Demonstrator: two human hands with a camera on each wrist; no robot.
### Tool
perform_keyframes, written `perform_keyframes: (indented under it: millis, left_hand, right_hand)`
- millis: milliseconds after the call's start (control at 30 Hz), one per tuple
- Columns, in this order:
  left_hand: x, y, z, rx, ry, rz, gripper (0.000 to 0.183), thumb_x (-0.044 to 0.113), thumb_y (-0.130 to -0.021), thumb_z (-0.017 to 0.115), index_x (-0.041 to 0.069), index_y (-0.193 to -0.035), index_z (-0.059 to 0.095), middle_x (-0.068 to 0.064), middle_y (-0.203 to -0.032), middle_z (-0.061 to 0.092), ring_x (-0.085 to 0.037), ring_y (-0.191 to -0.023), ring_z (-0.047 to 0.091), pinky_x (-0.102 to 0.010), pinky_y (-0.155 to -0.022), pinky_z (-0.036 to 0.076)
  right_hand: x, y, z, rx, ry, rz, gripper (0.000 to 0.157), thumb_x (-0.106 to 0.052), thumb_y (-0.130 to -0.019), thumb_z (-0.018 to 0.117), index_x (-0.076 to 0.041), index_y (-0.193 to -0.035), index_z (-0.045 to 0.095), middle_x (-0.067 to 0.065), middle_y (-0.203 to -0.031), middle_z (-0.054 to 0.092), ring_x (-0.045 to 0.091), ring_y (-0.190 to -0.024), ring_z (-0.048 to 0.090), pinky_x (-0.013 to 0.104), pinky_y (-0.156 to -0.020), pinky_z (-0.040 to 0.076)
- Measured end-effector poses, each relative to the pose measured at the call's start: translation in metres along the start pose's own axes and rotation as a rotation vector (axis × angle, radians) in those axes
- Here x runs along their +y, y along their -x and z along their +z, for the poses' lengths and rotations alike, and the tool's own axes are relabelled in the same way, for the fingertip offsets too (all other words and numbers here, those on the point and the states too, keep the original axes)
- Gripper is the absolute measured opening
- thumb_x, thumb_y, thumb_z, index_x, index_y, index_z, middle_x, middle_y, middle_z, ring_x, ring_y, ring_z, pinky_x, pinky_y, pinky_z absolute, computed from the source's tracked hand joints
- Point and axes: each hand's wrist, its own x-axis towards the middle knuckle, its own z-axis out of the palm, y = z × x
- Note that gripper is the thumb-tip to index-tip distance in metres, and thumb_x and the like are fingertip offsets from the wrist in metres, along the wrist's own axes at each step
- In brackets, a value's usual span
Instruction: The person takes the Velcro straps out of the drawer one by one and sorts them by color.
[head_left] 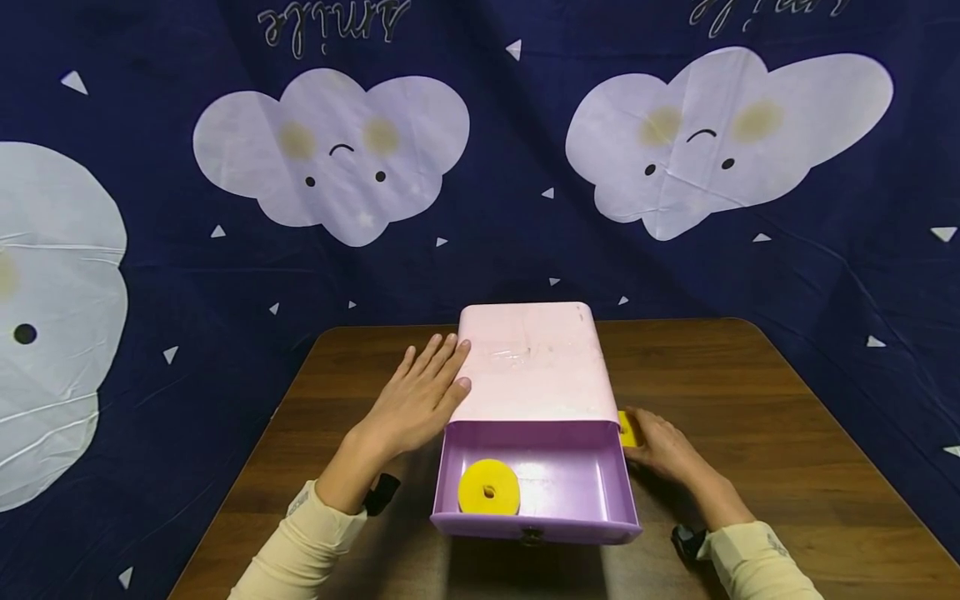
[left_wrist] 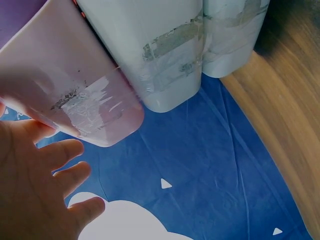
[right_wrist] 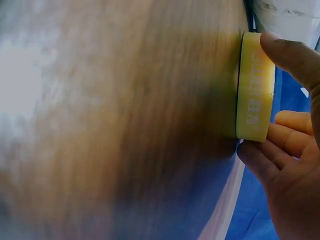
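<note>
A pink drawer box (head_left: pixel 532 358) has its purple drawer (head_left: pixel 577 471) pulled out at the front. Inside, at the left of the drawer, lies a yellow tape roll (head_left: pixel 472 487) with a small centre hole. My left hand (head_left: pixel 408 404) rests against the box's left side, its fingers straight and spread. To the right of the box, my right hand (head_left: pixel 663 450) holds a second yellow tape roll (head_left: pixel 628 427), partly hidden in the head view. In the right wrist view, thumb and fingers grip this roll (right_wrist: pixel 255 95), which has pale printed lettering along its band.
White box units (left_wrist: pixel 160 45) stand beneath the pink box in the left wrist view. They rest on a brown wooden table (head_left: pixel 690 367). A dark blue cloth (head_left: pixel 510 250) with white clouds hangs behind it.
</note>
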Motion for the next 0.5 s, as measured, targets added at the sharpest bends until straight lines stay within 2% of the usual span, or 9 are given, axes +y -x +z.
perform_keyframes:
  millis: [233, 500]
  left_hand:
    - [0.0, 0.0, 0.0, -0.004, 0.003, -0.002, 0.058, 0.052, -0.101, 0.016, 0.026, -0.152, 0.008, 0.005, -0.16, 0.004, -0.018, -0.149, 0.001, -0.048, -0.121, 0.002]
    - [0.001, 0.001, -0.002, 0.011, 0.011, 0.005, 0.057, 0.05, -0.102, 0.017, 0.024, -0.152, 0.011, 0.002, -0.16, 0.008, -0.019, -0.149, 0.003, -0.049, -0.12, 0.004]
  right_hand:
    - [-0.005, 0.004, -0.013, 0.006, 0.001, 0.008, 0.069, -0.024, -0.073, 0.078, 0.01, -0.125, 0.049, 0.03, -0.118, 0.059, 0.046, -0.106, 0.057, 0.058, -0.087, 0.047]
    - [-0.031, 0.013, -0.06, 0.084, 0.014, -0.055, 0.075, -0.025, -0.073, 0.08, 0.007, -0.131, 0.046, 0.031, -0.127, 0.054, 0.051, -0.115, 0.049, 0.063, -0.092, 0.042]
